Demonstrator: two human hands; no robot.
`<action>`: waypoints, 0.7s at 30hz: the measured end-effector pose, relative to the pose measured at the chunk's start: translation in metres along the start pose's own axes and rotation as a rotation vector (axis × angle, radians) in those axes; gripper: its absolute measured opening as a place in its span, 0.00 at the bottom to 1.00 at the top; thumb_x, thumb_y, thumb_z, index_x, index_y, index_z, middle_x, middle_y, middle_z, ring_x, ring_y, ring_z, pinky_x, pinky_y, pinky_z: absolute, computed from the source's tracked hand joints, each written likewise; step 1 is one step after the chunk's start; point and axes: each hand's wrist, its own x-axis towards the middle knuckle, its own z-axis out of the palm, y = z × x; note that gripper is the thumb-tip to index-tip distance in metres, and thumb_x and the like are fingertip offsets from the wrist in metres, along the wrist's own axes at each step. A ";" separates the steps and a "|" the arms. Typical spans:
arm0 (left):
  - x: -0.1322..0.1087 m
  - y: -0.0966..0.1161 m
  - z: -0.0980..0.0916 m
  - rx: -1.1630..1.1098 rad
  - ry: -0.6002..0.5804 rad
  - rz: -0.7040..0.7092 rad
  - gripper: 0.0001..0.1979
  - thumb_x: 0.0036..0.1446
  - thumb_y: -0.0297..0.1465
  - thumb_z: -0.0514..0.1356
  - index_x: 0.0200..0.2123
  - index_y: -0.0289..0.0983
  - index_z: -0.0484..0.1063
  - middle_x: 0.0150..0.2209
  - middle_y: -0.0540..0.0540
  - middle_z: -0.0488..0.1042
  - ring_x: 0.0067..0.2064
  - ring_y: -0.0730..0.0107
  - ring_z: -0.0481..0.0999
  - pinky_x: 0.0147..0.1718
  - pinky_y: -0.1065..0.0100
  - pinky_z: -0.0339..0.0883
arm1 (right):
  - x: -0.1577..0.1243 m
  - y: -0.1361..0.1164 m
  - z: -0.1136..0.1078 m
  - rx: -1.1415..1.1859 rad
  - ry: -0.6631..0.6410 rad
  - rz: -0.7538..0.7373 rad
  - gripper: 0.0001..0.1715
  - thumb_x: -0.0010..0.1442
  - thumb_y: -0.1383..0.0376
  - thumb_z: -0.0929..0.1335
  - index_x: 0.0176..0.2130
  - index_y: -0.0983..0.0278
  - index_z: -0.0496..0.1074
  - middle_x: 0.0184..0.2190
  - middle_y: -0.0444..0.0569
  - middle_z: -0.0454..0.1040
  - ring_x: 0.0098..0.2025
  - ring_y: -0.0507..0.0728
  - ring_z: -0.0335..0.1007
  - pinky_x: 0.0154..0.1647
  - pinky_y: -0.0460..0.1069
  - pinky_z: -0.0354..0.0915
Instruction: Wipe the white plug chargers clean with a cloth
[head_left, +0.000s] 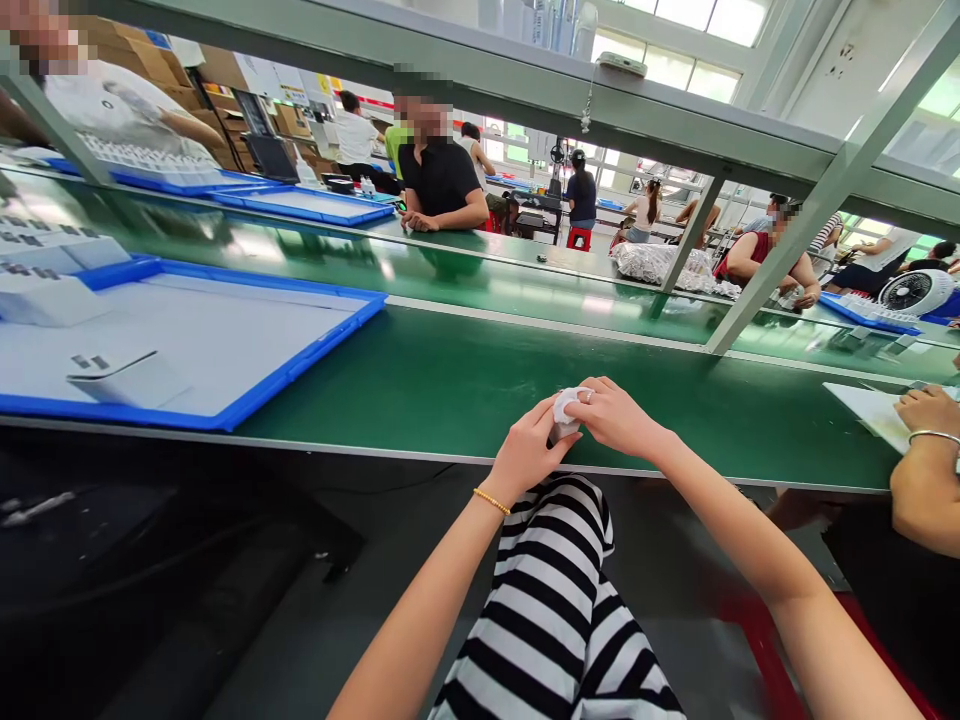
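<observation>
2 hands (529, 450) (619, 418), white cloth (564, 412) betw. fingers (592, 398) (crumpled)

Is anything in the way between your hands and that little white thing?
No, nothing visible is in the way. Your left hand and right hand both touch the small white piece directly, above the green workbench.

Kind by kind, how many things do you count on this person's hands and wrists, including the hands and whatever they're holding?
Hands: 2 (left hand, right hand)
White crumpled item: 1
Gold beaded bracelet: 1
Ring: 1
Total: 5
</observation>
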 end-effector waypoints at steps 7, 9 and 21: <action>0.000 -0.002 -0.001 0.001 -0.016 0.000 0.22 0.60 0.36 0.61 0.57 0.42 0.67 0.58 0.43 0.71 0.57 0.60 0.73 0.57 0.59 0.69 | -0.008 0.000 0.020 0.567 0.306 0.410 0.07 0.64 0.64 0.61 0.34 0.61 0.64 0.34 0.49 0.71 0.38 0.56 0.64 0.39 0.49 0.61; 0.000 -0.002 -0.002 0.019 -0.029 0.012 0.22 0.62 0.36 0.59 0.58 0.43 0.66 0.59 0.42 0.69 0.58 0.60 0.73 0.57 0.58 0.69 | -0.013 -0.003 0.027 0.739 0.446 0.552 0.09 0.64 0.58 0.62 0.36 0.61 0.65 0.35 0.48 0.71 0.37 0.55 0.65 0.38 0.49 0.62; -0.002 -0.003 -0.001 0.059 -0.048 -0.010 0.24 0.60 0.38 0.61 0.59 0.43 0.66 0.60 0.41 0.68 0.59 0.59 0.71 0.58 0.57 0.67 | -0.034 -0.019 0.060 0.949 0.513 0.821 0.21 0.59 0.48 0.64 0.36 0.62 0.69 0.28 0.43 0.70 0.30 0.53 0.63 0.33 0.47 0.61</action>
